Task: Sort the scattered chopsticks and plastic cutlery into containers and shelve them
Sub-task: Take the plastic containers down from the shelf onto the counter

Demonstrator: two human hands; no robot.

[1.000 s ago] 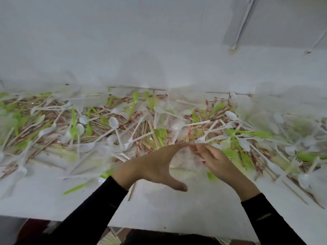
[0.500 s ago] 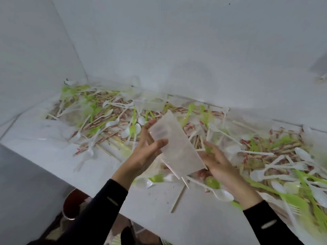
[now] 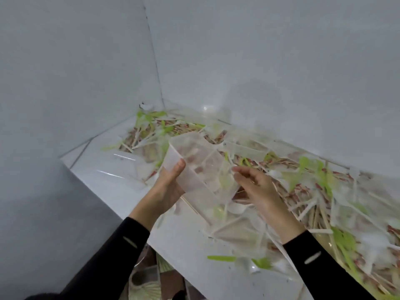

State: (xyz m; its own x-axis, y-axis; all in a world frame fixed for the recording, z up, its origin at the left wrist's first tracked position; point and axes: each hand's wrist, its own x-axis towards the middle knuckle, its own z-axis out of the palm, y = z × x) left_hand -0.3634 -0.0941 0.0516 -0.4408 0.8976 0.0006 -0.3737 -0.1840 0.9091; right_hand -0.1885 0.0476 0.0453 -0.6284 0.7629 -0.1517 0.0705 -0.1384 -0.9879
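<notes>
A clear rectangular plastic container point(image 3: 194, 161) is held tilted above the white shelf point(image 3: 112, 167), its open mouth facing up and away. My left hand point(image 3: 171, 185) grips its near left side, thumb on the wall. My right hand point(image 3: 255, 187) is at the container's right side, fingers loosely curled near its lower wall; whether it holds anything is unclear. A dense pile of wooden chopsticks with red-printed wrappers point(image 3: 300, 191), white plastic spoons and forks point(image 3: 238, 208) and green cutlery point(image 3: 322, 176) covers the shelf from the back left corner to the right.
White walls close the shelf at the back and left, meeting in a corner point(image 3: 160, 89). More clear containers point(image 3: 249, 148) lie among the pile. A green utensil point(image 3: 223, 258) lies near the front edge. Below the shelf, patterned items point(image 3: 149, 284) show.
The view swung left toward the corner. The clear container rose from the pile and tilted in my left hand's grip; my right hand moved to its right side.
</notes>
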